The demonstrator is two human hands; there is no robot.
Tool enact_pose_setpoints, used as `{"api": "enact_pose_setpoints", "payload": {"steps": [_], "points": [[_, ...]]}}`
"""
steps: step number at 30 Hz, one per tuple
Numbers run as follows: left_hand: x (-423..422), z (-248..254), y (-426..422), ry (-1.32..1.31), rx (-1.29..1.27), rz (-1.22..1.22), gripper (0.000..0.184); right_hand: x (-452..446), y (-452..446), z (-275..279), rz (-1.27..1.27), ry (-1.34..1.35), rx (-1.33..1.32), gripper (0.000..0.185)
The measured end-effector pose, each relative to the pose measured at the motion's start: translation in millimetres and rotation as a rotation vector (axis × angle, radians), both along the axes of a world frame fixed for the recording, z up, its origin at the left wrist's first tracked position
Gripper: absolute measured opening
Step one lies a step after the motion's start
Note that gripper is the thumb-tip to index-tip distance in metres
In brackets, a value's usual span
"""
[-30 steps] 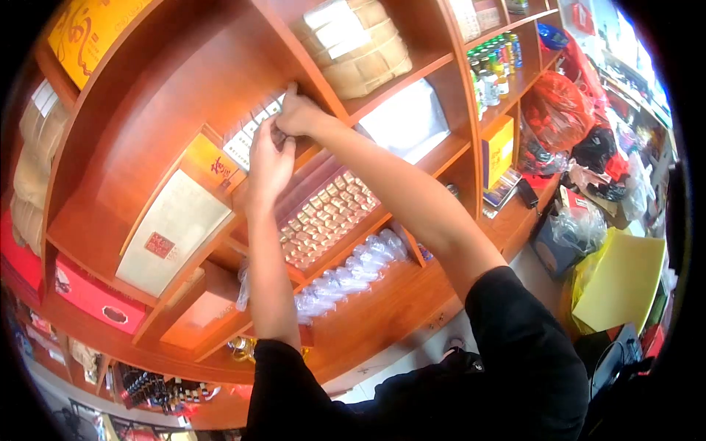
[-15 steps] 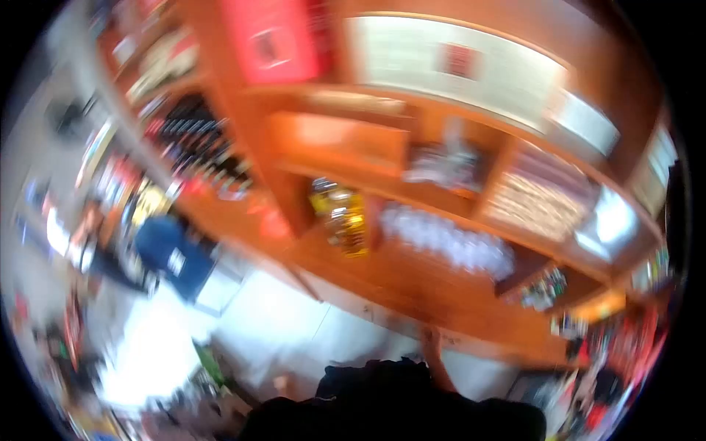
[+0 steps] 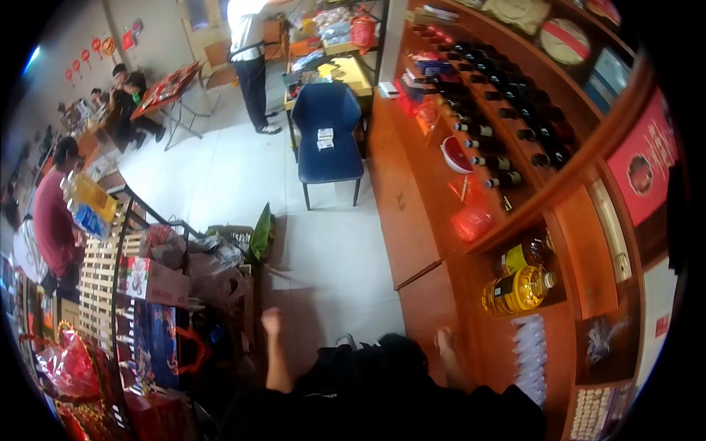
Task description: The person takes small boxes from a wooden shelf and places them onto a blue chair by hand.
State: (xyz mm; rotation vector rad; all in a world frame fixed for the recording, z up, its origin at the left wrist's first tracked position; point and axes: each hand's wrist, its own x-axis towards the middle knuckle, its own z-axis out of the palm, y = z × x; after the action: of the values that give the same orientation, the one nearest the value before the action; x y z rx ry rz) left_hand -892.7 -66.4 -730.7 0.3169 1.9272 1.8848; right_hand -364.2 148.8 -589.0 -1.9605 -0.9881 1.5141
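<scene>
My left hand [image 3: 272,321] hangs in front of me over the white tiled floor [image 3: 316,257], its fingers curled closed and nothing seen in it. Near the front of the wooden cabinet [image 3: 423,294] is my right hand [image 3: 445,340], small in view, its fingers loosely curled with no object visible. I cannot tell whether it touches the cabinet. Oil bottles [image 3: 518,289] stand in a cubby to the right of that hand. Close by them, a row of clear glasses or cups [image 3: 529,360] lines the cabinet top.
A blue chair [image 3: 327,140] with two small packets stands ahead. Dark wine bottles [image 3: 515,95] fill the right-hand rack. On the left are a slatted rack [image 3: 101,275], boxes [image 3: 156,281] and plastic bags [image 3: 213,268]. Several people are farther off, one in a red shirt [image 3: 55,209].
The view has swung left from the cabinet shelves to the aisle with the blue chair. The earlier frame is blurred. My left hand now shows clearly; my right hand has left the cabinet's front middle.
</scene>
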Motion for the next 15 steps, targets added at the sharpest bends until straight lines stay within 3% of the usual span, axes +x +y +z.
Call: {"api": "enact_pose_setpoints", "payload": {"steps": [1,2,3,4,5,7,8,10,11,12,13,14,15], "points": [[44.3,4.5,-0.3,0.170,-0.261,-0.124,0.018,-12.8,27.9,-21.2,0.060,0.107,0.022,0.014],[87.5,13.5,0.7,0.063,-0.502,0.010,0.023,-41.6,45.8,-12.9,0.098,0.059,0.039,0.013],[112.8,-31.4,-18.5,-0.097,-0.498,-0.012,0.029,-73.0,61.2,-0.6,0.135,0.014,0.058,0.012],[141.5,14.2,-33.7,-0.235,-0.432,-0.036,0.032,-84.4,78.5,-27.5,0.271,-0.082,0.230,0.011],[156.8,-73.8,-50.3,-0.435,-0.679,0.198,0.027,-95.6,94.5,-57.2,0.407,-0.170,0.403,0.012],[143.6,-41.3,-85.9,-1.157,-0.153,0.688,0.023,-129.2,101.3,-43.8,0.479,-0.241,0.425,0.012],[133.2,-34.3,-102.8,-1.169,-0.113,0.637,0.021,-150.3,110.8,-39.0,0.539,-0.302,0.480,0.013],[111.6,-50.6,-124.6,-0.983,0.077,0.968,0.017,-163.1,123.0,-50.5,0.583,-0.306,0.446,0.013],[97.4,5.2,-120.9,-0.956,-0.164,0.714,0.019,-162.8,135.8,-69.1,0.566,-0.350,0.357,0.010],[81.1,17.8,-115.7,-0.896,-0.080,0.796,0.021,-162.8,147.4,-85.2,0.551,-0.394,0.267,0.009],[61.9,18.9,-116.9,-0.868,-0.166,0.758,0.018,-166.6,161.7,-96.8,0.552,-0.417,0.176,0.010],[48.9,31.3,-113.1,-0.841,-0.044,0.722,0.014,-168.8,178.3,-103.9,0.556,-0.426,0.081,0.010],[31.1,19.7,-97.1,-0.897,0.083,0.863,0.013,-174.1,194.3,-109.5,0.558,-0.414,0.001,0.010]]}}
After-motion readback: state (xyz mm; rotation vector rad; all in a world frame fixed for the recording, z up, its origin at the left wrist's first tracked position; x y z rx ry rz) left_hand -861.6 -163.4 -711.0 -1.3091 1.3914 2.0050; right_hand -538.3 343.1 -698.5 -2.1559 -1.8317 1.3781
